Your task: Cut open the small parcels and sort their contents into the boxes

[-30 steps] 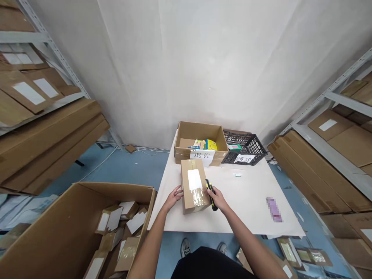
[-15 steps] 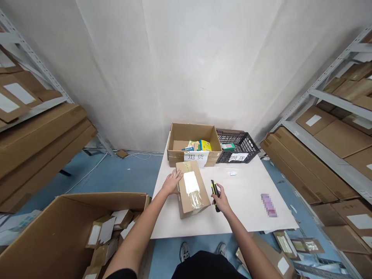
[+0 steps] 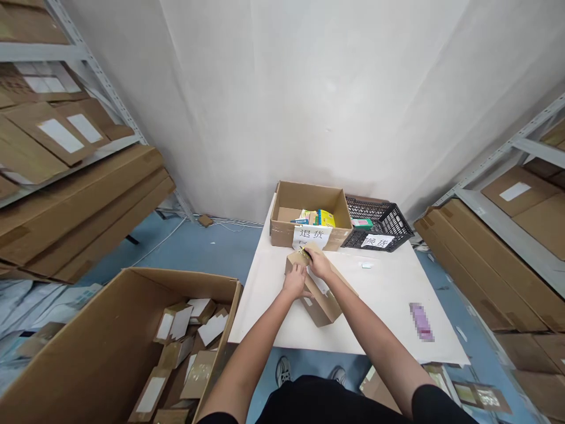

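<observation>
A brown cardboard parcel [image 3: 324,303] with a white label lies at an angle on the white table [image 3: 388,306]. My left hand [image 3: 295,282] presses down on the parcel's left side, fingers curled over its edge. At the parcel's far end my right hand [image 3: 318,263] is closed round a yellow and black box cutter [image 3: 303,254], whose tip is at the top of the parcel. My right forearm covers much of the parcel's top.
An open carton [image 3: 309,215] with small boxes and a black crate [image 3: 379,221], both with paper signs, stand at the table's back. A pink object [image 3: 421,321] lies at the right. A large open carton [image 3: 110,347] of small parcels stands on the left. Shelves of flat cartons flank both sides.
My right hand lifted the box cutter from the table beside the parcel and brought it to the parcel's far end. My left hand shifted onto the parcel, which has turned.
</observation>
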{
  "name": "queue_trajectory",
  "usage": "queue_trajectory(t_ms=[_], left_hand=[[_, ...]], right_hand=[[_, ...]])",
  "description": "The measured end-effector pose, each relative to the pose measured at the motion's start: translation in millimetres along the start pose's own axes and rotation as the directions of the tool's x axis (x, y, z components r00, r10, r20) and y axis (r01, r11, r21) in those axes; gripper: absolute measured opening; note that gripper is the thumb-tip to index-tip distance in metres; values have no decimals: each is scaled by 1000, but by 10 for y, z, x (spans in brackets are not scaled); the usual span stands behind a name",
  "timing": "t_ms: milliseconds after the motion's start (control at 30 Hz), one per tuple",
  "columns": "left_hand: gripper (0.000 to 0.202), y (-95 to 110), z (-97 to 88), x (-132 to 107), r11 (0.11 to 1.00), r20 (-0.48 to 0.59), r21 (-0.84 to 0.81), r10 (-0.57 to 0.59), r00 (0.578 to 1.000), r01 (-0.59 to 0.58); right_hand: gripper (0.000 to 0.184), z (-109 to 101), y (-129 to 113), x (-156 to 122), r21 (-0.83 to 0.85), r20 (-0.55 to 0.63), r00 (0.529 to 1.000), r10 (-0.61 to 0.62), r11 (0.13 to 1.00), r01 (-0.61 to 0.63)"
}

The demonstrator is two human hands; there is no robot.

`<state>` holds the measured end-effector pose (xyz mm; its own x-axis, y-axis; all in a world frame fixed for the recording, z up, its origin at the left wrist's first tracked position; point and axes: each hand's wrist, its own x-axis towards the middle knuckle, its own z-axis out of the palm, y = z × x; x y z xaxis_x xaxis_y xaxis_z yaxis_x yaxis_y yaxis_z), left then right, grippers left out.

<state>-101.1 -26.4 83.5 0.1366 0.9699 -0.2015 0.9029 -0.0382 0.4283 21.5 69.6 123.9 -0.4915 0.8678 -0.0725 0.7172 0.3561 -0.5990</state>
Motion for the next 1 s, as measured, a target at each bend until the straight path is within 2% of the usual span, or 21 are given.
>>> queue_trajectory(t_ms=[133,267,400,500,600,733,867,1000], left_hand=[[139,-38,6,20,999,12,-44,-17,1000,17],[139,-51,59,34,996,0,-88,-9,1000,9],[137,-58,49,37,994,-2,-106,-17,1000,17],[135,-39,14,36,997,20,-57,-50,999,51],[133,-13,-15,26,997,31,-21,-74,997,74],[130,12,-49,9,996,15,-29,-85,996,85],[127,34,-110,2,996,9,-28,-85,996,85],[121,96,-190,7,992,20,91,-94,995,92]], right_hand=[[57,86,48,210,-173,93,994,56,984,-39],[53,159,245,105,-67,63,998,24,998,-20],[48,144,379,-32,30,38,999,34,999,-35],[45,68,375,-84,27,57,996,63,998,-64],[45,-28,342,-184,-59,107,989,99,994,-93],[46,-157,378,-535,-239,168,974,153,965,-111],[41,-339,502,-1130,-388,245,935,256,910,-148],[50,-614,536,-1731,-510,306,892,333,849,-141]])
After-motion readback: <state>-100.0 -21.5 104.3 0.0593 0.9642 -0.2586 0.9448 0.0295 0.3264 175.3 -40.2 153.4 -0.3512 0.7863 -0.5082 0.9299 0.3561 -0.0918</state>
